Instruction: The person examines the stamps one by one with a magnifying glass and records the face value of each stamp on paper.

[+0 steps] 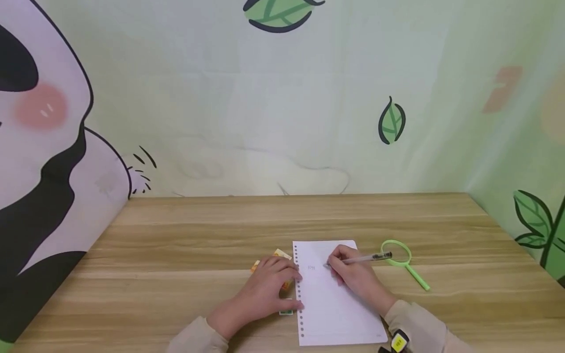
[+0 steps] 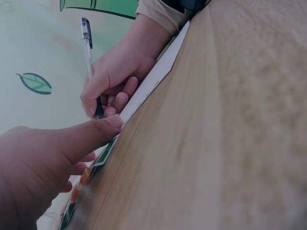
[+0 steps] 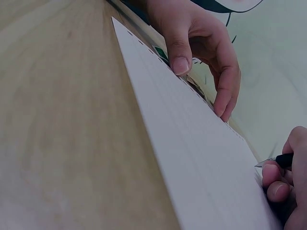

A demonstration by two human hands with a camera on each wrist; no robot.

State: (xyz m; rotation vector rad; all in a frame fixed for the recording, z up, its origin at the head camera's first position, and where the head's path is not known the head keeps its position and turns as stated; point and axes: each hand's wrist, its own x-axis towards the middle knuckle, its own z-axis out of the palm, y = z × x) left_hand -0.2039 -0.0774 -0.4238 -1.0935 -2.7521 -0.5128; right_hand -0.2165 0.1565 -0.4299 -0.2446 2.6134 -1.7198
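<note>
A white loose-leaf sheet [image 1: 340, 321], punched with holes down its left side, lies on the table. My right hand [image 1: 355, 279] pinches a clear gel pen [image 1: 366, 258] with a dark grip and cap end, its tip at the upper part of the sheet. Small faint writing [image 1: 311, 268] shows to the left of the tip. At the punched margin, the thumb and fingertips of my left hand [image 1: 267, 289] rest on the paper. Partly hidden under that hand are orange-patterned paper pieces [image 1: 282, 253] and a small green stamp-like piece [image 1: 286, 312] with a white scalloped border.
A light green magnifying glass [image 1: 417, 277] lies just right of the sheet, the pen's end overlapping its ring in the head view. Behind the wooden table [image 1: 198, 230] hangs a pale green cloth backdrop [image 1: 198, 98] with a panda and leaves. A yellow-faced device [image 1: 399, 340] sits at my right sleeve.
</note>
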